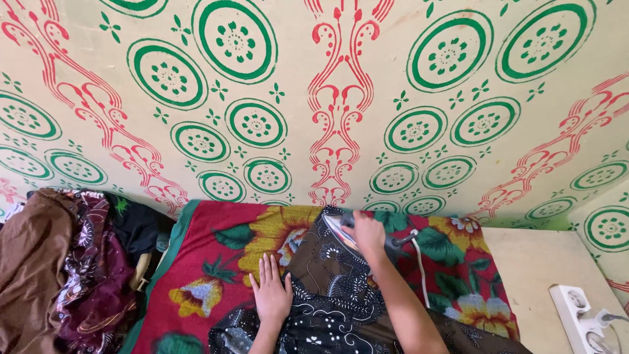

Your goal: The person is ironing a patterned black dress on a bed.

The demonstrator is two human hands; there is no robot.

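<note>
On the dark patterned garment (334, 288) spread over the red floral blanket (216, 262), the left hand (270, 292) lies flat with fingers open, holding nothing, while just beyond it the right hand (367, 235) is closed around the handle of the iron (347, 229) resting on that garment.

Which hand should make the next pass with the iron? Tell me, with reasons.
Right. The right hand already grips the iron on the dark cloth. The left hand lies flat, fingers spread, pinning the cloth edge beside the floral blanket, so it seems better left steadying.
</note>
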